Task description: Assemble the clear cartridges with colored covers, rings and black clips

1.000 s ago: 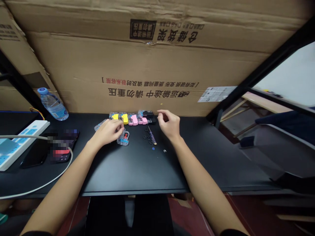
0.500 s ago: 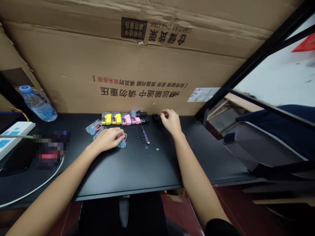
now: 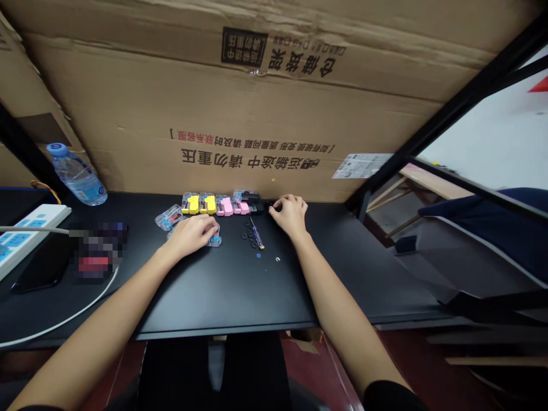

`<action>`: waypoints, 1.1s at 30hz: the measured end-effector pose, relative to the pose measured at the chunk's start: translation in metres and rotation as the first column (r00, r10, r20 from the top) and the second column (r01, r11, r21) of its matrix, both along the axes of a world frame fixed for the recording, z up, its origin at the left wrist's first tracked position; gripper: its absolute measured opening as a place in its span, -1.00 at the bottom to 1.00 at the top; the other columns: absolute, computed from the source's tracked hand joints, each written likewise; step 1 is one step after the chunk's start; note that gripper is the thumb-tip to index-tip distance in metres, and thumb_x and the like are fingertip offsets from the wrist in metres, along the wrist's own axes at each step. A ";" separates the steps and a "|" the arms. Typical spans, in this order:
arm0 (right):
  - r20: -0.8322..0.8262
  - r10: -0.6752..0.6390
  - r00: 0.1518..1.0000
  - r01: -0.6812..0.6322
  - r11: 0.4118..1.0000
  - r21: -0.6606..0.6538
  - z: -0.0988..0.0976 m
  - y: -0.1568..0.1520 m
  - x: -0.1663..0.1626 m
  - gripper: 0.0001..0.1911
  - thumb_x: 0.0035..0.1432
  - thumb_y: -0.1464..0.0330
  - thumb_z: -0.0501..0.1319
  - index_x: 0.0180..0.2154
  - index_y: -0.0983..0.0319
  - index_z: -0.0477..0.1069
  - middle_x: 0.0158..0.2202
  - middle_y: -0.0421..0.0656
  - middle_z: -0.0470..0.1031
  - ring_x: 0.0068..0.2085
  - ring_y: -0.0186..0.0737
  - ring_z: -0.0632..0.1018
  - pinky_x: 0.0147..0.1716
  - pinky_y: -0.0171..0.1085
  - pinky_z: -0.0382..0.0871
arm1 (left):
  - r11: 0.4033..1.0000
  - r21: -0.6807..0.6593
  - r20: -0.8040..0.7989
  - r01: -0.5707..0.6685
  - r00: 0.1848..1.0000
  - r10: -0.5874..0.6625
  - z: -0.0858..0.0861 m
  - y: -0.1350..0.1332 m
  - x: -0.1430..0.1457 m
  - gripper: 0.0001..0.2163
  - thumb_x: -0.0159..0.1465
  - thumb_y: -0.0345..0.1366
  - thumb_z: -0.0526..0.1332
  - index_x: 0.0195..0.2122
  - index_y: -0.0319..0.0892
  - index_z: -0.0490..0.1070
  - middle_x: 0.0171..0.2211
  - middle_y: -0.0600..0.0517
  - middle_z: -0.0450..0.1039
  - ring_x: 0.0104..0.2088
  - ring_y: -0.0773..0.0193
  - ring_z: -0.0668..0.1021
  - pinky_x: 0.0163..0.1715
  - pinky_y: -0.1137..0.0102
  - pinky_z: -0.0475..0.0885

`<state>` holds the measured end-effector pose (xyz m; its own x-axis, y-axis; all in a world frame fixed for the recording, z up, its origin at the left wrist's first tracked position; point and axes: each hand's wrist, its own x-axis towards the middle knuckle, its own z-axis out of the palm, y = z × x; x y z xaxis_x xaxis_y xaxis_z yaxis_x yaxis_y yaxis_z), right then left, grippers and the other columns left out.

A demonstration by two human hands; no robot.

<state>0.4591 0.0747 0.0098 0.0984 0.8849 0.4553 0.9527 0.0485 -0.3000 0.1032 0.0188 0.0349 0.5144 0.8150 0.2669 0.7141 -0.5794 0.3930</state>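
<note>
My left hand (image 3: 193,234) rests on the black desk with its fingers curled over a clear plastic piece with blue and red bits (image 3: 216,241), whose right end shows past the fingertips. Another clear piece (image 3: 168,217) lies just behind it to the left. At the back of the desk, my right hand (image 3: 291,214) has its fingers bent and drawn together beside small black parts (image 3: 268,204). What its fingertips pinch, if anything, is hidden. Between my hands lie a purple-handled screwdriver (image 3: 257,236) and several black rings (image 3: 245,236).
Along the cardboard (image 3: 141,114) stand clear pieces with yellow (image 3: 193,204), pink (image 3: 225,206) and black fittings (image 3: 250,196). A water bottle (image 3: 81,177), a power strip (image 3: 32,231) and a white cable (image 3: 77,314) are at left. A black metal frame (image 3: 411,137) edges the right side.
My right hand has shifted a little left, over the black parts. My left hand stays at the clear piece. The whole view has moved slightly.
</note>
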 end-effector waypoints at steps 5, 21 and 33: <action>-0.041 0.017 0.999 -0.017 1.000 -0.001 0.007 -0.003 -0.005 -0.90 0.23 0.31 0.30 -0.31 0.19 0.51 -0.07 0.09 0.66 0.17 0.26 0.44 0.26 0.19 0.16 | 1.000 0.003 0.092 0.008 0.996 -0.009 0.001 0.000 0.001 -0.73 0.56 -0.13 0.13 -0.14 -0.10 0.60 -0.17 -0.02 0.65 -0.20 0.13 0.64 -0.22 0.30 0.40; -0.777 0.479 0.409 -0.637 0.759 0.132 0.031 -0.062 -0.124 -0.58 0.23 -0.05 0.43 -0.27 0.16 0.54 -0.30 -0.17 0.62 -0.28 -0.18 0.60 -0.16 -0.15 0.53 | 0.960 -0.251 0.660 0.122 0.748 0.078 0.013 -0.009 0.022 -0.67 0.44 0.07 0.29 -0.22 -0.13 0.45 -0.30 0.03 0.55 -0.27 0.18 0.58 -0.23 0.32 0.46; -0.017 0.419 0.908 -0.411 0.880 -0.238 0.025 -0.037 -0.059 -0.85 0.37 0.33 0.34 -0.15 0.17 0.72 -0.11 -0.01 0.69 -0.04 0.05 0.62 0.05 -0.04 0.47 | 0.955 -0.281 0.697 0.097 0.704 0.134 0.013 -0.004 0.020 -0.61 0.36 0.02 0.33 -0.42 -0.10 0.24 -0.46 0.13 0.23 -0.42 0.29 0.35 -0.34 0.35 0.26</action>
<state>0.3998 0.0381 0.0349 -0.3129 0.9215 0.2300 0.8701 0.3752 -0.3195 0.1235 0.0144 0.0476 0.2537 0.9178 0.3054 0.1705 -0.3532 0.9199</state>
